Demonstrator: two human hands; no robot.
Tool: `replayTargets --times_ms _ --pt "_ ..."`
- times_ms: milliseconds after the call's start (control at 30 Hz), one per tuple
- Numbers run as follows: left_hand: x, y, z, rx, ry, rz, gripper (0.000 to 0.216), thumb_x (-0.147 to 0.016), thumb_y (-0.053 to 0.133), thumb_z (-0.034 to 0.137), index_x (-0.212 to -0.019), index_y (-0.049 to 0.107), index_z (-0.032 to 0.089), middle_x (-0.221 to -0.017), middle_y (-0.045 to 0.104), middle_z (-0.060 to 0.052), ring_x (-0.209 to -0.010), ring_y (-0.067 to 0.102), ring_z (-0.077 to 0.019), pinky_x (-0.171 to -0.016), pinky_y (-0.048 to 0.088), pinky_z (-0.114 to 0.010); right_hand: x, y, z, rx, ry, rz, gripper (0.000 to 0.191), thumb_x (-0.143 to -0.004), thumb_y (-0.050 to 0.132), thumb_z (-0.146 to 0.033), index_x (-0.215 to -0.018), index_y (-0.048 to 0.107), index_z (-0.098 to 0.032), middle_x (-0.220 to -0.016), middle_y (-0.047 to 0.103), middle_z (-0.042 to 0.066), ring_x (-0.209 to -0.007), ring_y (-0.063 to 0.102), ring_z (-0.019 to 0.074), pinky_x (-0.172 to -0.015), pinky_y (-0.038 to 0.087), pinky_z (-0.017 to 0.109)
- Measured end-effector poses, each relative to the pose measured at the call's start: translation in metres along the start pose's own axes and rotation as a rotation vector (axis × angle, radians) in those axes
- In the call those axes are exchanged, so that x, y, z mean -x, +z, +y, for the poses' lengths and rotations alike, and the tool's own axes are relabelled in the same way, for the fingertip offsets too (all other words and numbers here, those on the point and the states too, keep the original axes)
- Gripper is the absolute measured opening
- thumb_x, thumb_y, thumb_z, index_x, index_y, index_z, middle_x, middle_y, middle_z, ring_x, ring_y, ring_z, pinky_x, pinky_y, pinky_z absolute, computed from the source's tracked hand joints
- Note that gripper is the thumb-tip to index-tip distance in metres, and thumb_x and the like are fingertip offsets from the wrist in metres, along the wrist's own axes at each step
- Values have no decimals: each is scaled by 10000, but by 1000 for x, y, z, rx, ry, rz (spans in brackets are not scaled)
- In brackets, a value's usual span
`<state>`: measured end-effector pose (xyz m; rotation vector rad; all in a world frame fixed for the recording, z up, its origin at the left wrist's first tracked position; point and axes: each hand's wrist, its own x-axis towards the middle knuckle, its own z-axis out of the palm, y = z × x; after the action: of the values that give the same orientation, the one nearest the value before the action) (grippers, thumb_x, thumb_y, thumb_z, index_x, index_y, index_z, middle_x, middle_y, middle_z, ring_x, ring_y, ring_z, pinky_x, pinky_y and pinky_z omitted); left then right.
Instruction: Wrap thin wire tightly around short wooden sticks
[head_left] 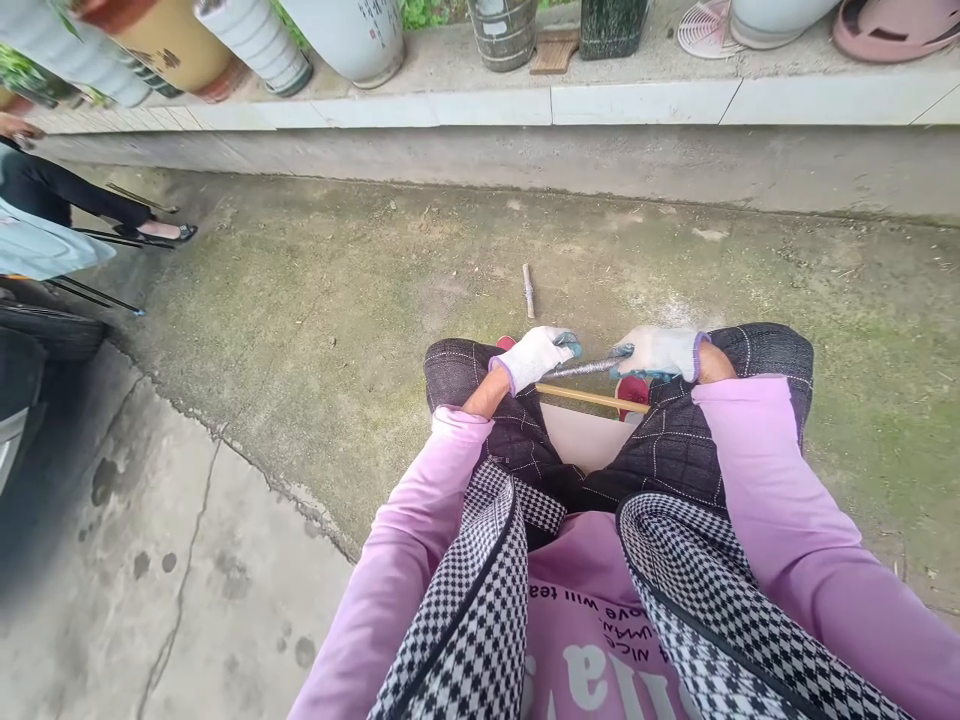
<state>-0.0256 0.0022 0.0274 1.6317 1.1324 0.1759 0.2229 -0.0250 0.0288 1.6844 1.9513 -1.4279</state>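
Note:
I sit with my knees apart, both hands in white knit gloves. My left hand (534, 356) and my right hand (660, 352) are each closed round an end of a grey stick-like piece (589, 367) held across my knees. Just below it a thin yellowish stick (592, 399) lies across a red object (634, 390) between my legs. A short grey piece (529, 290) lies on the ground a little beyond my hands.
Mossy concrete ground (337, 300) stretches ahead to a raised ledge (525, 105) carrying several ceramic pots (352, 35). Another person's legs and shoe (161, 230) show at far left, beside a dark tyre (49, 335).

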Motion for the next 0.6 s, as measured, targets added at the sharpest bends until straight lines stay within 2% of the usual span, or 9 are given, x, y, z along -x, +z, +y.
replayTargets --times_ms 133,333,400,533,600 --pt "-6 11 -2 97 -109 50 113 -918 634 180 -863 727 149 -612 540 61 -585 453 -99 -597 360 -238 -11 -4 -1 96 70 153 174 -916 757 -360 -796 750 -235 -688 661 39 -732 616 226 -663 382 334" --pt "-9 19 -4 192 -185 2 242 -995 620 185 -1116 818 115 -622 617 44 -501 478 -94 -522 379 -213 -9 -8 -4 128 82 275 211 -1016 685 -400 -988 823 -243 -839 756 66 -808 677 233 -699 425 323" --pt "-8 16 -6 154 -178 26 227 -1004 618 179 -1100 816 125 -641 635 40 -502 481 -92 -528 385 -214 -10 -7 -2 156 86 265 208 -1010 697 -401 -986 825 -239 -873 770 72 -816 678 233 -705 428 323" --pt "-5 8 -10 -51 -48 86 116 -963 694 163 -880 774 151 -660 626 34 -584 532 -96 -587 393 -217 -16 -5 8 222 125 146 206 -993 728 -401 -934 812 -222 -847 759 83 -781 673 235 -684 422 331" --pt "-5 10 -10 -46 -29 67 126 -969 709 186 -868 774 149 -669 624 37 -601 550 -97 -606 409 -218 -20 -4 13 231 142 168 216 -995 730 -407 -942 812 -213 -856 763 98 -799 689 250 -693 430 338"
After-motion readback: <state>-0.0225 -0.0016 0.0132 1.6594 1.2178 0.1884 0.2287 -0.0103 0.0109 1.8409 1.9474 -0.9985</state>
